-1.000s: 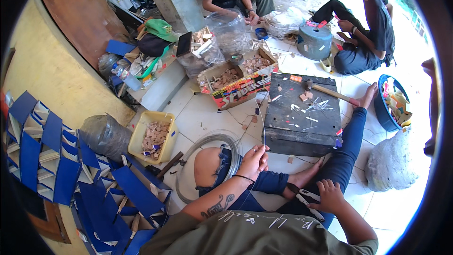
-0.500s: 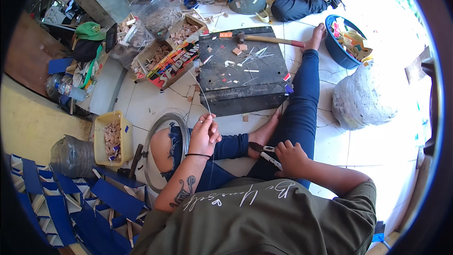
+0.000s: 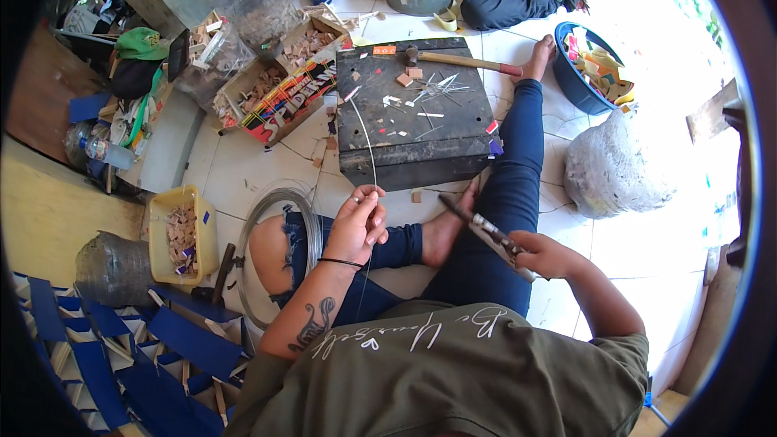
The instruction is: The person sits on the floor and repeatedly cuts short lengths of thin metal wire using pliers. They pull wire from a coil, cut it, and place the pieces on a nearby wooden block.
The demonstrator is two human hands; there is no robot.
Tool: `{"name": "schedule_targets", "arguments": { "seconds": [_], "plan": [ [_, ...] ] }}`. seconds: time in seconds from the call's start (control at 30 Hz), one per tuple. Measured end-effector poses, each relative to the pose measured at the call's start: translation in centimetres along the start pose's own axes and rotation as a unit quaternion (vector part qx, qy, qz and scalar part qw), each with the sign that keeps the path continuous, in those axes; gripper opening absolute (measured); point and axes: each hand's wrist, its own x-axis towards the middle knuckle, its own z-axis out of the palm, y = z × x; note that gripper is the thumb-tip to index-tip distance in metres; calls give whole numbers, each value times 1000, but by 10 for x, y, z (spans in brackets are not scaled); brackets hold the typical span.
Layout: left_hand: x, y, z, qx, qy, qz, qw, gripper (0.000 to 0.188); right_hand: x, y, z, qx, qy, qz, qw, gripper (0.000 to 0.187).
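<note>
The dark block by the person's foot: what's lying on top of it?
On the dark work block lie a wooden-handled hammer, small wood chips and thin wire offcuts. What lies beneath the block is hidden.

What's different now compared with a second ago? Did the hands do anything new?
Mostly the view swung, so the dark work block sits straight ahead now. The left hand still pinches the thin wire, raised a little toward the block. The right hand still grips the pliers. Nothing was picked up or let go; the hammer stayed on the block.
</note>
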Motion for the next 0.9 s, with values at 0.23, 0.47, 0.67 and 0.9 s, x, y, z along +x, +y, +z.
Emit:
{"name": "schedule_targets", "arguments": {
  "seconds": [0.23,0.47,0.67,0.9],
  "plan": [
    [5,-11,16,11,-60,-51,997,14,23,-5,39,291,83,-215,929,48],
    [2,-7,17,-5,-58,-62,996,14,52,-15,23,283,27,-248,926,66],
    [3,-6,17,-27,-86,-78,993,14,60,-20,1,112,42,-213,970,70],
    [5,-6,18,-8,-98,-93,991,14,59,-38,-3,29,95,-262,960,37]
  ]
}}
